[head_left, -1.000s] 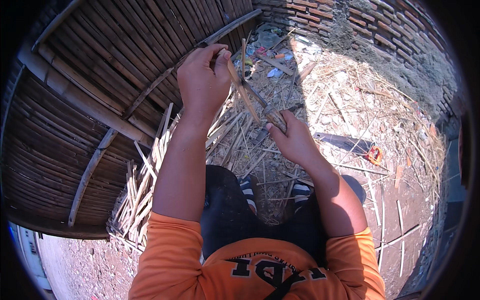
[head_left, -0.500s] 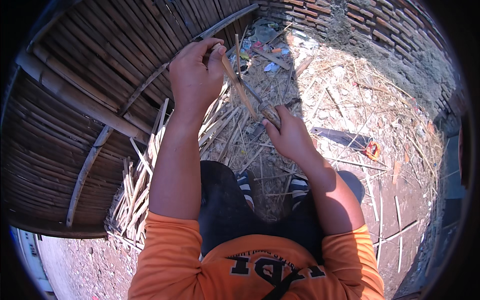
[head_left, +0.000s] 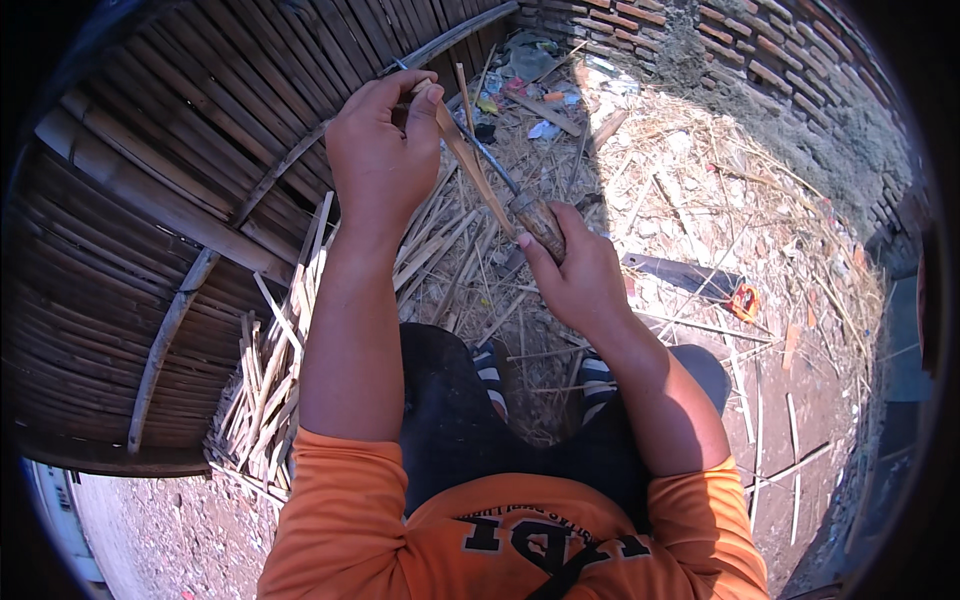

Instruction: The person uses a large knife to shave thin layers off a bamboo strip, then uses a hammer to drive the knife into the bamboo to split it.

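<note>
My left hand [head_left: 383,150] is raised at upper centre, its thumb and fingers closed on the top end of a flat bamboo strip [head_left: 470,165]. The strip slants down toward my right hand [head_left: 583,265], whose thumb lies against its lower end. In that right hand is the thick wooden handle of a knife [head_left: 536,222]. Its narrow dark blade runs up and left alongside the strip. The blade's tip shows past my left fingers, while its middle is partly hidden behind the strip and hand.
A heap of split bamboo strips [head_left: 262,400] leans at left beside a slatted bamboo wall [head_left: 130,300]. A saw [head_left: 690,278] with an orange handle lies on the littered ground at right. Brick wall [head_left: 740,50] closes the back. Shavings and scraps surround my feet.
My left hand has shifted slightly left with the strip. The knife blade is tilted a little differently, and its tip now stands out beyond my left fingers.
</note>
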{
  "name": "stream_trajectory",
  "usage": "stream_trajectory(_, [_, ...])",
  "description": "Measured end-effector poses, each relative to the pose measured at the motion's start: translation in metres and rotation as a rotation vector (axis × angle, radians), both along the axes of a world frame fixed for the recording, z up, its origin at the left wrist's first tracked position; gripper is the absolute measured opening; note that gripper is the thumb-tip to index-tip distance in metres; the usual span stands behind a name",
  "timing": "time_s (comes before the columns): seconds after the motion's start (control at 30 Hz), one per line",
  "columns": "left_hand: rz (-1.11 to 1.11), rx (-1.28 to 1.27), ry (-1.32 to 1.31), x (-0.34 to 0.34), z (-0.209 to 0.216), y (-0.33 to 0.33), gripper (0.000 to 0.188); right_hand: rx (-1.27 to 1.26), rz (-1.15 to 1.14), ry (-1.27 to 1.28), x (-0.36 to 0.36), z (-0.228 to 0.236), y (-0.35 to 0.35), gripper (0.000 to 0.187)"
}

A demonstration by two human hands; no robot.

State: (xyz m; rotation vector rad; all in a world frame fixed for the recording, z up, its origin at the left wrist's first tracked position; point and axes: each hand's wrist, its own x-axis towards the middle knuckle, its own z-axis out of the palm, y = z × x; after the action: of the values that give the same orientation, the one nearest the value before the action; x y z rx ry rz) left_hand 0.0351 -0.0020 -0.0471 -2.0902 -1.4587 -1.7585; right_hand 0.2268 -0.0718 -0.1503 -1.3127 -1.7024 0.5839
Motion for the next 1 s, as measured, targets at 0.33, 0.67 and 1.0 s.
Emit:
stream_trajectory(0.33, [-0.004,0.029,-0.037,-0.010,-0.012,0.007,0.022,-0.269,0.036,-0.081,-0.002,-0.045,0.043,0.038])
stream_trajectory(0.67, [-0.026,0.032,-0.168,-0.013,-0.018,0.016,0.020,-0.152,-0.035,-0.153,-0.008,-0.024,0.028,0.041])
stream_trajectory(1.0, [-0.031,0.124,-0.239,-0.054,-0.035,0.025,0.019,-0.307,0.007,-0.242,-0.033,-0.083,0.063,0.048])
